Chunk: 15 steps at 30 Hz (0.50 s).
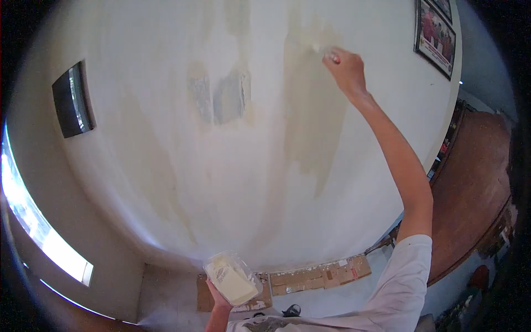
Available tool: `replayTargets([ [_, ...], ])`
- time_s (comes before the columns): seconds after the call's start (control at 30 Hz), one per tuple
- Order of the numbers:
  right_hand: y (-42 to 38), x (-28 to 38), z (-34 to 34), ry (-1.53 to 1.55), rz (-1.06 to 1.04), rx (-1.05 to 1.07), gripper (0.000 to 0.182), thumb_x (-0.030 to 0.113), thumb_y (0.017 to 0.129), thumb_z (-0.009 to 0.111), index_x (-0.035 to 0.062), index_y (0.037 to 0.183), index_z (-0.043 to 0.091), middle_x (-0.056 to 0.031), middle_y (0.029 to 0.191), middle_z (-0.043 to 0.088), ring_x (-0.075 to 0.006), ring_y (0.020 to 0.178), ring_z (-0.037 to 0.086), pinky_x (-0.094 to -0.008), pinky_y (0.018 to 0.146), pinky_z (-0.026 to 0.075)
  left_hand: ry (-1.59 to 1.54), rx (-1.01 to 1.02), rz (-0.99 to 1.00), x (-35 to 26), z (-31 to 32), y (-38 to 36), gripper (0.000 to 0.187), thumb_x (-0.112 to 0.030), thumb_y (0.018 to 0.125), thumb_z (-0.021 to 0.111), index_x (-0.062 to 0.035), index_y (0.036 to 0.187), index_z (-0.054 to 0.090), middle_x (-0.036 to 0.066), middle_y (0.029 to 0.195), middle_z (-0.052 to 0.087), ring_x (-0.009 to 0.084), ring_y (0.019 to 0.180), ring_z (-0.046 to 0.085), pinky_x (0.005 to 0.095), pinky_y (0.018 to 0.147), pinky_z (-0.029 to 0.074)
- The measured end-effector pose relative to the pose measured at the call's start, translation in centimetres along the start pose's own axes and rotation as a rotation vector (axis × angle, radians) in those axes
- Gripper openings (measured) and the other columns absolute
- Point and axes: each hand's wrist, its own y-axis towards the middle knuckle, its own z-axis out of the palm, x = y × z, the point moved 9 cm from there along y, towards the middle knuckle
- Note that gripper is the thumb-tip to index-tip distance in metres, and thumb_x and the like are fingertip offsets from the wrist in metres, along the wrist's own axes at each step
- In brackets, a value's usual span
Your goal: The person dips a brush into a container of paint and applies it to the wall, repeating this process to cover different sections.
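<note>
In my left hand point(219, 296), low in front of me, is a clear plastic tub point(233, 278) tilted so that the cream-coloured paint or filler inside shows. My right hand point(347, 71) is raised high against the wall point(249, 182), its fingers closed round a small tool point(321, 50). A bit of red shows at the tool's handle; its working end is pale and blurred at the wall, so I cannot make out its kind. Around it spreads a damp-looking beige patch point(312, 110) that runs down in streaks.
Grey patches point(228, 99) mark the wall's middle. A black wall-mounted box point(73, 100) hangs left, framed pictures point(436, 39) upper right. Flattened cardboard point(321, 278) lines the wall's foot. Brown wooden furniture point(470, 182) stands at right, a bright window point(41, 221) at left.
</note>
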Motion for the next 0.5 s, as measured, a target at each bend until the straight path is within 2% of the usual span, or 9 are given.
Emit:
replayTargets([
  [0.07,0.2,0.6,-2.2,0.070,-0.054,-0.187,0.026,0.025,0.084,0.059,0.0038,0.095,0.069,-0.0194,0.073,0.062,-0.0355,0.068,0.060,-0.0426,0.065,0.048,0.055,0.003,0.039,-0.1,-0.9,-0.2,0.060,-0.055,0.092,0.032,-0.0135,0.133,0.049,0.009,0.122,0.061,0.0315,0.106,0.062,0.0517,0.089,0.053],
  [0.17,0.8,-1.1,-2.6,0.043,-0.041,-0.221,0.031,0.026,0.085,0.063,0.0098,0.112,0.068,-0.0141,0.080,0.067,-0.0300,0.072,0.064,-0.0367,0.068,0.050,0.164,-0.019,0.094,-0.7,-2.3,0.0,0.062,-0.056,0.091,0.031,-0.0136,0.133,0.049,0.009,0.122,0.061,0.0316,0.107,0.062,0.0521,0.091,0.051],
  [0.27,0.3,-2.2,-2.2,0.009,-0.017,-0.217,0.031,0.026,0.085,0.064,0.0095,0.111,0.069,-0.0140,0.082,0.068,-0.0287,0.074,0.066,-0.0372,0.070,0.050,0.021,-0.019,0.041,-0.3,-1.3,-0.7,0.062,-0.056,0.091,0.032,-0.0142,0.134,0.049,0.009,0.122,0.061,0.0319,0.109,0.061,0.0527,0.092,0.051],
  [0.37,0.6,-3.2,-1.5,-0.084,0.019,-0.160,0.032,0.026,0.085,0.065,0.0097,0.112,0.069,-0.0146,0.084,0.069,-0.0279,0.076,0.067,-0.0370,0.072,0.051,0.050,0.018,0.063,-0.4,-2.8,0.0,0.063,-0.057,0.090,0.031,-0.0151,0.135,0.047,0.009,0.125,0.059,0.0329,0.110,0.060,0.0539,0.093,0.050],
  [0.5,2.2,-3.3,-3.1,0.042,0.010,-0.242,0.031,0.026,0.085,0.064,0.0088,0.111,0.069,-0.0137,0.088,0.070,-0.0278,0.079,0.068,-0.0359,0.073,0.051,0.020,0.030,0.012,-0.1,-2.9,0.5,0.066,-0.059,0.090,0.029,-0.0153,0.136,0.046,0.010,0.127,0.058,0.0340,0.111,0.059,0.0557,0.093,0.049],
])
